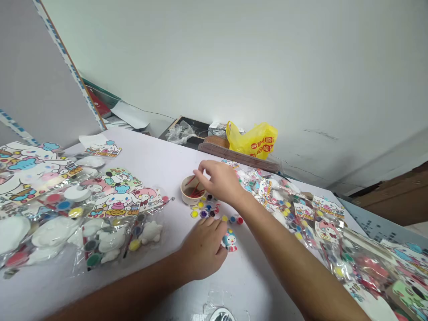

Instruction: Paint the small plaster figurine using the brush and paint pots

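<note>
Surface: pale table (160, 160), craft packets (100, 214) both sides.
Right hand (220, 180): fingers pinched over cup (190, 192), hold unclear.
Left hand (202, 247): loosely curled beside painted figurine (230, 240).

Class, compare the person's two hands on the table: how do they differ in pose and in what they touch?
The right hand is raised at the rim of the small cup; the left hand rests flat on the table. The right hand's fingers pinch together; the left hand's curl beside a small painted figure. Both are bare.

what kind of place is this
Likely a craft-kit packing or painting workbench: bagged plaster figure kits piled on a white table, small paint pots, and a cup of brushes.
</note>
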